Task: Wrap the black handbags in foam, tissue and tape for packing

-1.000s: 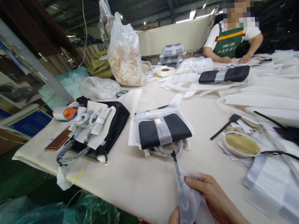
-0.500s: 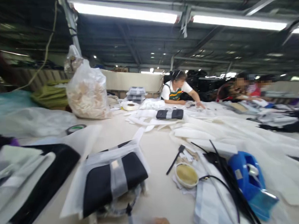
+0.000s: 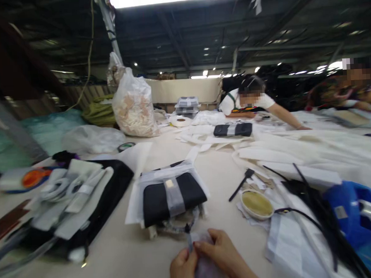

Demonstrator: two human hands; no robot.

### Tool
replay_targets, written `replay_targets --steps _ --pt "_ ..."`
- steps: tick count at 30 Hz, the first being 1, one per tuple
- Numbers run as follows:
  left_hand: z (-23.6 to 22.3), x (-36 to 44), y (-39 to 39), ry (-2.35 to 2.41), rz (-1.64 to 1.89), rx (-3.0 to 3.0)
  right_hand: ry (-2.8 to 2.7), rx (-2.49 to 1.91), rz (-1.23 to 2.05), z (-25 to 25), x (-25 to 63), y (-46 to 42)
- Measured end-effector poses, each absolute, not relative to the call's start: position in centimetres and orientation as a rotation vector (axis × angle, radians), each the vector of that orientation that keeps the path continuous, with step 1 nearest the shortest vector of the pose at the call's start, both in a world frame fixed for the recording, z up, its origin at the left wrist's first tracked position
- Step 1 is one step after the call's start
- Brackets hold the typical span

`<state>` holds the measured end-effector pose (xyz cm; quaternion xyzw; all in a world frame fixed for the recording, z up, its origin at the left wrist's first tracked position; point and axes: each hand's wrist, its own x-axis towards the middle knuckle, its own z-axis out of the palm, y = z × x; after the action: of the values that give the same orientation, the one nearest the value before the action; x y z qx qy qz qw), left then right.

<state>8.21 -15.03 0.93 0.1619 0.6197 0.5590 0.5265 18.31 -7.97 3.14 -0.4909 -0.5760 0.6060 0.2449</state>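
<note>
In the head view, a translucent sheet (image 3: 209, 272) is pinched between thumb and fingers by the left hand (image 3: 182, 268) and the right hand (image 3: 224, 255), set close together. A narrow strap (image 3: 189, 241) is partly covered by the fingertips. Just beyond, a black bag (image 3: 191, 190), crossed by a pale band (image 3: 175, 199), is laid on the table (image 3: 126, 268). To its right, a shallow round dish (image 3: 259, 217) is placed near a black brush (image 3: 239, 186).
</note>
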Motion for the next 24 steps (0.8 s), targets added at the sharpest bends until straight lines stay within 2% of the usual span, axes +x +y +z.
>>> replay_targets --steps 4,10,20,24 --pt "1.8 9.2 -14.8 1.334 1.413 0.166 -1.521 -1.250 1.916 3.8 17.8 -7.6" --pt "3.7 9.5 -15.8 1.001 1.349 0.122 -1.452 -1.277 2.009 4.0 18.1 -7.3" --pt "2.9 10.6 -15.9 1.174 1.415 0.055 -1.920 -1.351 1.537 4.8 17.4 -6.2" --pt "3.1 10.6 -15.6 1.267 1.357 0.050 -1.897 -1.342 1.589 5.4 18.4 -5.8"
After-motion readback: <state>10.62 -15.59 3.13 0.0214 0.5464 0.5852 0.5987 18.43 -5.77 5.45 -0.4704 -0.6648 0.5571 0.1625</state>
